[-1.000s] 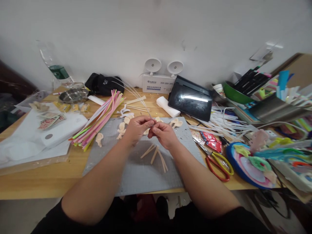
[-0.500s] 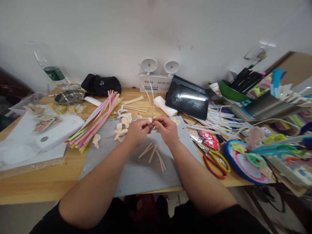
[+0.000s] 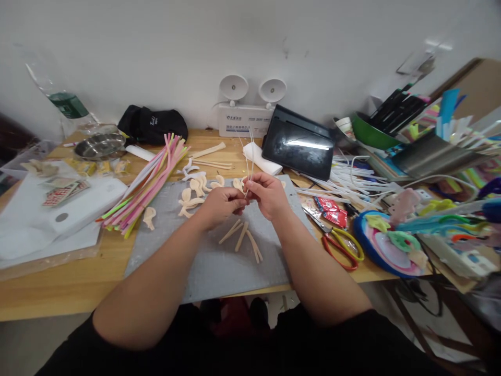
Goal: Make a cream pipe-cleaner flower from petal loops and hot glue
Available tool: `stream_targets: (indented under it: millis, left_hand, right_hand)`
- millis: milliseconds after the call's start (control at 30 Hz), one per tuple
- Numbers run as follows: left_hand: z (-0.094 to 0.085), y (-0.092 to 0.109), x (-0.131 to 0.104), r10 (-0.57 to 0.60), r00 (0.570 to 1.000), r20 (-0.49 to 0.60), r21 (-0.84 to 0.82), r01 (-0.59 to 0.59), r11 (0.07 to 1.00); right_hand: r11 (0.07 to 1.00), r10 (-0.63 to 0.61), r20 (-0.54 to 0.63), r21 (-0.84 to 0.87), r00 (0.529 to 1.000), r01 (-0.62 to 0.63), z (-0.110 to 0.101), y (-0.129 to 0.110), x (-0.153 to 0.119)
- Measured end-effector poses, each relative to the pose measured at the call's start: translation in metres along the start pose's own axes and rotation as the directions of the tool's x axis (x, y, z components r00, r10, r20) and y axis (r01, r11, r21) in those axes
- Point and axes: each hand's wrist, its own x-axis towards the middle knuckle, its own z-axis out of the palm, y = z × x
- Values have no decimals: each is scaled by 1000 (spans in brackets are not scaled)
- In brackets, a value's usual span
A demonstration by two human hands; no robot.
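Observation:
Above the grey mat (image 3: 219, 277) my left hand (image 3: 222, 206) and my right hand (image 3: 266, 196) meet with fingertips pinched close together. Thin white wire-like strands (image 3: 251, 156) rise from between the fingers, and both hands pinch them near the lower end. What else lies between the fingertips is hidden. Cream, curled petal-like pieces (image 3: 191, 201) rest on the mat left of my left hand, and more lie behind the hands. Below the hands are several short cream strips (image 3: 241, 236).
Left of the mat lies a bundle of coloured pipe cleaners (image 3: 148, 183). Scissors (image 3: 338, 243) with red and yellow handles lie at the right. A black tablet-like device (image 3: 299, 149) leans at the back, beside a white emergency light (image 3: 245, 120). A blue-rimmed round tray (image 3: 358, 224) stands far right.
The view has shifted, so the scene sits slightly higher and to the left. My hands stay together, the right one turned more over the strands, which now stand closer together.

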Motion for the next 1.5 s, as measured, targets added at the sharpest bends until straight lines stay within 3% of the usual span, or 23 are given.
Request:
stream_targets:
  millis: [100, 200, 333, 433, 567, 633, 900, 1133, 1233, 1300, 1367, 1433, 1500]
  left_hand:
    - [-3, 6, -2, -7, 995, 103, -129, 21, 991]
    - [-6, 6, -3, -11, 993, 114, -169, 30, 985]
    - [-9, 1, 0, -47, 997, 67, -164, 57, 985]
    - [-8, -1, 1, -56, 997, -48, -206, 45, 977]
    - [-8, 0, 1, -58, 963, -262, -363, -43, 931]
    - [-9, 2, 1, -65, 947, -313, -462, -92, 882]
    - [-2, 13, -3, -59, 960, -275, -768, -182, 614]
    - [-1, 16, -7, 26, 923, -385, -665, -296, 686]
    - [-8, 18, -8, 53, 903, -427, -622, -335, 708]
    - [-14, 19, -7, 49, 889, -455, -613, -353, 707]
    - [-22, 20, -7, 38, 870, -492, -616, -378, 691]
    - [-29, 21, -6, 18, 852, -524, -630, -401, 665]
    - [-36, 22, -5, -8, 857, -515, -658, -389, 645]
  right_hand:
    - [994, 20, 56, 108, 998, -26, -1, -2, -1]
    - [991, -2, 17, 134, 1000, -1, -1, -3, -1]
    - [985, -85, -165, 133, 983, 108, -2, -4, 2]
    - [970, -122, -251, 176, 960, 169, -3, -5, 2]
    - [955, -72, -207, 269, 976, 128, 0, -8, -1]
    - [948, -40, -182, 303, 982, 95, 4, -8, -4]
    - [907, 4, -161, 416, 987, 64, 20, -3, -15]
    - [875, 14, -111, 482, 994, 41, 29, -2, -23]
    - [917, 5, -68, 398, 998, 22, 29, 1, -24]
    - [968, -33, -10, 250, 999, 34, 29, 0, -26]
    - [991, -129, 95, 31, 987, 127, 27, -4, -32]
    - [919, -308, 197, -193, 931, 345, 25, -11, -40]
    - [738, -530, 208, -364, 822, 568, 22, -20, -46]
